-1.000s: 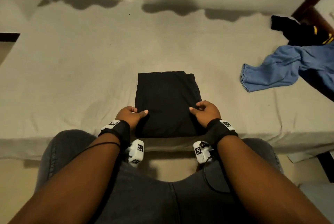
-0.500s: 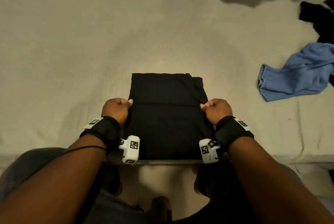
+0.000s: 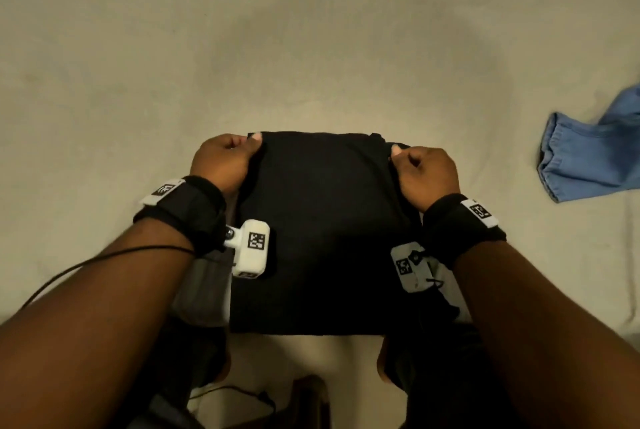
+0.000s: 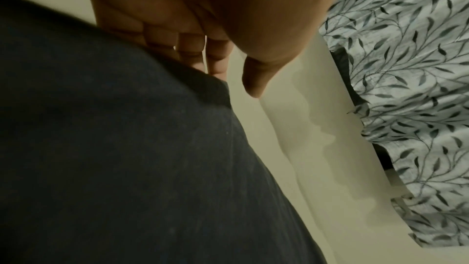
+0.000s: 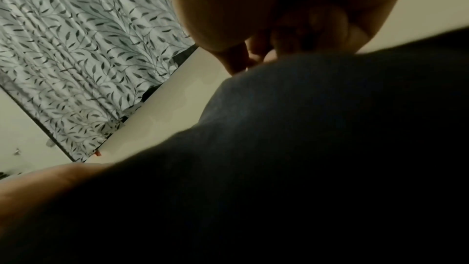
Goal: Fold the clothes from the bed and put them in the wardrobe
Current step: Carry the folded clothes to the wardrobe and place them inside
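We see the folded black garment (image 3: 329,228) on the bed (image 3: 173,65). Our left hand (image 3: 221,162) pinches its far left corner, our right hand (image 3: 427,176) its far right. Blue cloth (image 3: 588,155) lies well right of the garment.

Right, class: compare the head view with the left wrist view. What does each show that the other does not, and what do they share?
Only the head view shows the right hand gripping the black garment's far right corner, the crumpled blue garment to the right, and both forearms with wrist straps.

Only the left wrist view shows the leaf-patterned curtain beyond the bed, and the left hand's fingers from the palm side, curled behind the fabric's edge.

Both show the left hand holding the black garment at its far left corner, and the beige bed sheet.
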Demonstrator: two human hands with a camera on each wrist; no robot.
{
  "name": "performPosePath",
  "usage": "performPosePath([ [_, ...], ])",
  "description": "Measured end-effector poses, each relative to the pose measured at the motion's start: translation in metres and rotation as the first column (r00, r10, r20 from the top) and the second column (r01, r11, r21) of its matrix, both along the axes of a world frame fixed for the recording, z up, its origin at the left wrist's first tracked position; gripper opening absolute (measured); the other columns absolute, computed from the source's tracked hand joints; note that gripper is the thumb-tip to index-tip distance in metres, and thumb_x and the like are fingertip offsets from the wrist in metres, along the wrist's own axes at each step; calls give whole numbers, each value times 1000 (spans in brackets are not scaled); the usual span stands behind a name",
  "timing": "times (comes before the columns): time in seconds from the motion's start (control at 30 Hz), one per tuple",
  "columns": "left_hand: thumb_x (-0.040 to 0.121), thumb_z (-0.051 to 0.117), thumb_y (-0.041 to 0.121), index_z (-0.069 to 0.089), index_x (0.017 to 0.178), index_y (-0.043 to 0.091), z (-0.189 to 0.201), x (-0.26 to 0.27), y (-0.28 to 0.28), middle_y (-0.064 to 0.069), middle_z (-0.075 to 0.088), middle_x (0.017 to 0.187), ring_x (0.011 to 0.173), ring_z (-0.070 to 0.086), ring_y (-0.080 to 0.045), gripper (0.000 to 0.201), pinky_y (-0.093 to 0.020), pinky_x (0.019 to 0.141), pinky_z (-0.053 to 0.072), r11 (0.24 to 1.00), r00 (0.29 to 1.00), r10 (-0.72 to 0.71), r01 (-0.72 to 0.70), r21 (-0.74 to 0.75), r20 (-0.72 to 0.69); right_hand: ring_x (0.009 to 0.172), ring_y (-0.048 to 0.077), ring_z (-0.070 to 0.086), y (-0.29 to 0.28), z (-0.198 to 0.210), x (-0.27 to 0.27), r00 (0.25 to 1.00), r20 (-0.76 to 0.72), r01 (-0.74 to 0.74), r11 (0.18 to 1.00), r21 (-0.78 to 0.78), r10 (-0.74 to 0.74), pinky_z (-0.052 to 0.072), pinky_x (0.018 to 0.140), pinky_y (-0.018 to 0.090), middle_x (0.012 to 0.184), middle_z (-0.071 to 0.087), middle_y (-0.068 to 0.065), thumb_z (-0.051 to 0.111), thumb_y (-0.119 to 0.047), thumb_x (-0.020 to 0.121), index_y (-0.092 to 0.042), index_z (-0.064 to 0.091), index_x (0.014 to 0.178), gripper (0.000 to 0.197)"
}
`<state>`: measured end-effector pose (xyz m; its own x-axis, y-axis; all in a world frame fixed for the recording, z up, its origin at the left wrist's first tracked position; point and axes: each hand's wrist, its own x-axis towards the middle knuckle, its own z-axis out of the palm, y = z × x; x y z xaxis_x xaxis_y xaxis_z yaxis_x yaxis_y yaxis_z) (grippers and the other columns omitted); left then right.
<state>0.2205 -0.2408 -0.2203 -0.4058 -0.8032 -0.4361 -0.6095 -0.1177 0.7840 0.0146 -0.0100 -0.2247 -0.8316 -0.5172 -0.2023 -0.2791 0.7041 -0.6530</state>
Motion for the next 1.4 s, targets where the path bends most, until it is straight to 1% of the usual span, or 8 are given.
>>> performPosePath([
  [0.27, 96, 67, 37, 65, 74, 9, -19, -9, -3, -2, 52, 62, 51, 44, -9, 36, -18, 51, 39, 997, 998, 59, -59, -48, -3, 61, 17, 58, -35, -16, -18, 998, 27, 55, 997, -58, -53, 45, 74, 28, 52, 53, -7, 73, -36, 90, -12, 62, 48, 49],
  [0.6, 96, 66, 42, 60, 63, 15, -23, -7, -16, 10, 54, 53, 54, 48, -10, 43, -13, 50, 37, 997, 998, 15, -10, -83, 58, 44, 18, 29, -23, -22, -30, 997, 16, 72, 997, 40, -72, 25, 45, 21, 48, 30, 5, 58, -31, 101, -12, 33, 48, 62],
  [0.8, 93, 72, 36, 74, 75, 22, -9, -11, -2, 8, 71, 71, 62, 59, 2, 23, -9, 63, 45, 992, 995, 4, -16, -123, -101, 100, 6, 57, -25, -13, -18, 974, -102, 186, 971, -152, -203, 43, 84, 8, 116, 52, -3, 79, -43, 83, -26, 63, 72, 26],
  [0.97, 95, 70, 31, 75, 82, 13, 0, -21, 1, 3, 68, 72, 58, 56, 4, 23, -7, 60, 44, 995, 989, -5, -10, -100, -147, 105, 24, 57, -34, -16, -13, 995, 52, 90, 995, -40, -87, 40, 105, 31, 70, 59, -20, 60, -53, 95, -26, 54, 46, 57],
  [1.07, 97, 68, 31, 73, 82, 5, -1, -24, 1, -2, 64, 72, 58, 53, -1, 31, -8, 55, 42, 997, 989, 45, -52, -49, -138, 117, 14, 56, -37, -11, -13, 984, 159, 91, 994, -59, -81, 37, 107, 24, 96, 70, -5, 69, -39, 93, -26, 65, 56, 40],
  [1.17, 94, 72, 33, 74, 76, 10, -3, -23, -3, 1, 69, 70, 58, 58, -3, 29, -13, 56, 47, 993, 983, 116, -119, -15, -140, 94, 3, 53, -33, 7, -27, 981, 155, 132, 987, -91, -117, 31, 83, 0, 88, 68, 10, 68, -21, 96, -3, 71, 71, 31],
  [1.3, 92, 72, 40, 70, 79, 8, -15, -23, 3, 2, 65, 69, 63, 58, -10, 34, -17, 56, 44, 1000, 1000, 7, -6, -23, 22, 50, 20, 37, -32, -6, -22, 993, 78, 83, 994, 68, -88, 30, 65, 27, 51, 40, 6, 58, -23, 101, -7, 40, 48, 58],
  [1.4, 89, 71, 51, 63, 101, 18, -6, -21, 1, 5, 65, 91, 89, 64, -17, 36, -19, 71, 44, 975, 992, -19, 46, -215, 127, 67, 23, 53, -32, -8, -16, 997, -28, 75, 994, 81, -73, 40, 74, 33, 81, 53, 7, 60, -39, 97, -19, 50, 62, 42],
])
